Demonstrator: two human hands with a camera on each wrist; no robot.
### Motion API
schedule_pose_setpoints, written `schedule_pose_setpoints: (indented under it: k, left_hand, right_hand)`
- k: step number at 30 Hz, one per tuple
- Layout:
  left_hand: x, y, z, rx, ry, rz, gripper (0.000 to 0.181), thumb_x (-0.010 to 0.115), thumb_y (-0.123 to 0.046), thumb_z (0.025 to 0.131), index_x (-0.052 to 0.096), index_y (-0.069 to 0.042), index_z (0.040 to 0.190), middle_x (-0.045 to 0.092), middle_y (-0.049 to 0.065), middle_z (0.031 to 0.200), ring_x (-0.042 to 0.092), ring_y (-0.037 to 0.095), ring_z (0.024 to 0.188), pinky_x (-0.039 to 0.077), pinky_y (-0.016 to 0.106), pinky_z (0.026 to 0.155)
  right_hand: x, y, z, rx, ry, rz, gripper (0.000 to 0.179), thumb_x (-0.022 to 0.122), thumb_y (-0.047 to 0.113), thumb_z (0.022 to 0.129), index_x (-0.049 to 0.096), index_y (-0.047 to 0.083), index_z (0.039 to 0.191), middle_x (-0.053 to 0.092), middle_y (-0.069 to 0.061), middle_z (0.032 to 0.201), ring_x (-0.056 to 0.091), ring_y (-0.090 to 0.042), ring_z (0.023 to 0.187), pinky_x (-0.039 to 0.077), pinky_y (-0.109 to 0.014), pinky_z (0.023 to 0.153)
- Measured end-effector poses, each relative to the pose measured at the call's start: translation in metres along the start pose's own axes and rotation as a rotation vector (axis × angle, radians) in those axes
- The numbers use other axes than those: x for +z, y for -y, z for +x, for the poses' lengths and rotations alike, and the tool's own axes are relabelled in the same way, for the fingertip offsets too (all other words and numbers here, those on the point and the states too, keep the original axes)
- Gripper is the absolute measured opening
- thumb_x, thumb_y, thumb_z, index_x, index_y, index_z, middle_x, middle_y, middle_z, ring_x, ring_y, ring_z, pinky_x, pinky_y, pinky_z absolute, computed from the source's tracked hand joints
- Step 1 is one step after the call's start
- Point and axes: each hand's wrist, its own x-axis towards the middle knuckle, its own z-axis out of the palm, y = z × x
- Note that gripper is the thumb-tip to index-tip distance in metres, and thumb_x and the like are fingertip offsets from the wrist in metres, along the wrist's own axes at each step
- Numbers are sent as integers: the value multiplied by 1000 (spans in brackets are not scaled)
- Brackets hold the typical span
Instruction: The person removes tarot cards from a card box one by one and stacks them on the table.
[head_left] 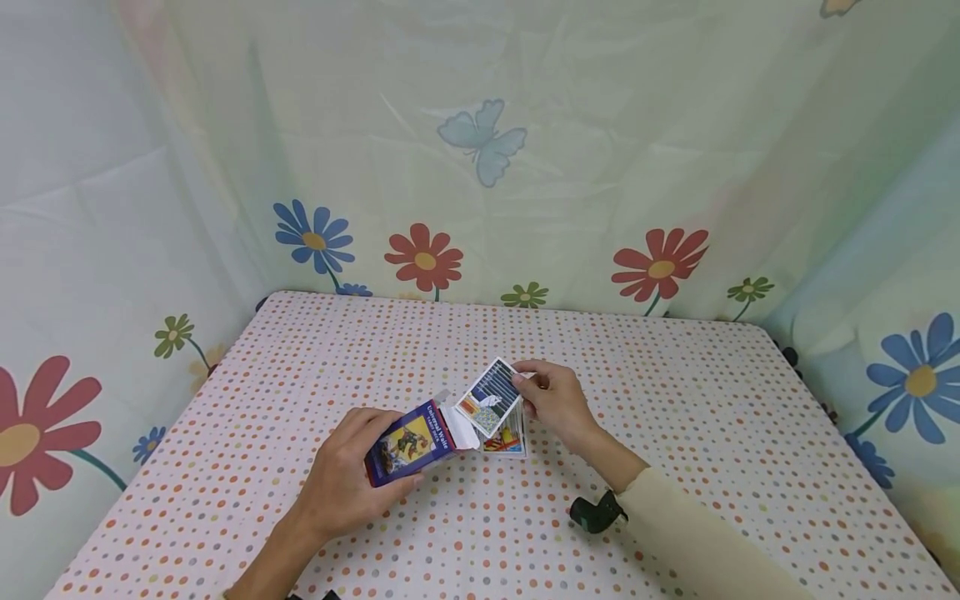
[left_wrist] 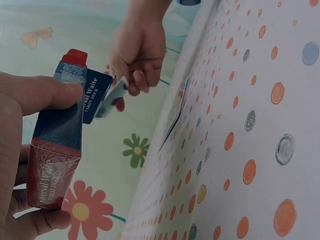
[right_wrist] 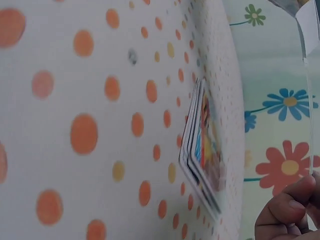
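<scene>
My left hand (head_left: 347, 477) grips a blue tarot deck box (head_left: 405, 446) with a yellow picture on its front. The box's white end flap (head_left: 461, 428) hangs out toward the right. Between thumb and fingers, my right hand (head_left: 561, 406) pinches a tarot card (head_left: 491, 398) by its upper right edge. That card is tilted, picture side up, close by the box's opening. Below it a small stack of cards (head_left: 510, 442) lies face up on the table, partly covered by the held card in the head view. The right wrist view shows the stack's layered edges (right_wrist: 192, 155).
The table (head_left: 360, 350) wears a white cloth with coloured dots. Curtains (head_left: 570, 125) printed with flowers and a butterfly hang behind and at both sides. A small black object (head_left: 596, 512) sits against the right sleeve (head_left: 690, 533).
</scene>
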Motion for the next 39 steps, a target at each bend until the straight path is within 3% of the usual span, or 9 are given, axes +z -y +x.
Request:
schedule_pose_setpoints:
  k: [5, 14, 19, 24, 30, 34, 39]
  left_hand:
    - [0, 0, 0, -12, 5, -3, 69, 94, -35, 67, 66, -14, 126, 61, -5, 119, 54, 7, 100, 53, 28, 75]
    - [0, 0, 0, -21, 9, -14, 69, 94, -35, 67, 66, -14, 126, 61, -6, 118, 54, 7, 100, 53, 27, 74]
    - [0, 0, 1, -16, 4, -14, 69, 94, -34, 67, 66, -14, 126, 61, -6, 118, 54, 7, 99, 53, 27, 74]
    - [0, 1, -1, -10, -4, -10, 69, 95, -33, 66, 66, -14, 126, 61, -5, 117, 54, 7, 99, 53, 26, 73]
    - [0, 0, -2, -22, 4, 3, 70, 95, -35, 66, 66, -14, 126, 61, -5, 119, 54, 7, 101, 54, 27, 75]
    - [0, 0, -2, -24, 7, 7, 71, 95, -35, 66, 66, -14, 126, 61, -4, 119, 54, 7, 102, 54, 27, 75]
    - [1, 0, -1, -11, 5, 6, 71, 95, -35, 66, 66, -14, 127, 61, -4, 119, 54, 8, 102, 54, 27, 75]
  right_hand:
    - [-3, -7, 4, 31, -15, -46, 23, 62, 13, 102, 70, 5, 122, 57, -8, 78, 52, -16, 61, 41, -20, 48]
    - [-6, -15, 13, 1, -8, -135, 20, 61, 13, 103, 73, 7, 117, 58, -9, 77, 51, -17, 60, 39, -22, 48]
    - [-5, -18, 19, -15, -8, -250, 20, 61, 14, 102, 76, 9, 116, 62, -7, 87, 52, -17, 74, 43, -25, 59]
    - [-4, -21, 25, -36, 32, -323, 19, 64, 14, 101, 76, 9, 114, 69, -6, 95, 55, -19, 83, 45, -30, 69]
    - [-1, -25, 33, -56, 88, -377, 17, 65, 14, 100, 77, 8, 111, 72, -5, 94, 58, -18, 80, 47, -30, 68]
    - [2, -26, 37, -68, 104, -469, 16, 68, 16, 98, 78, 10, 108, 71, -3, 95, 58, -16, 81, 47, -30, 70]
    - [6, -24, 40, -89, 116, -653, 12, 71, 21, 97, 77, 11, 99, 66, 0, 83, 56, -15, 74, 45, -30, 65]
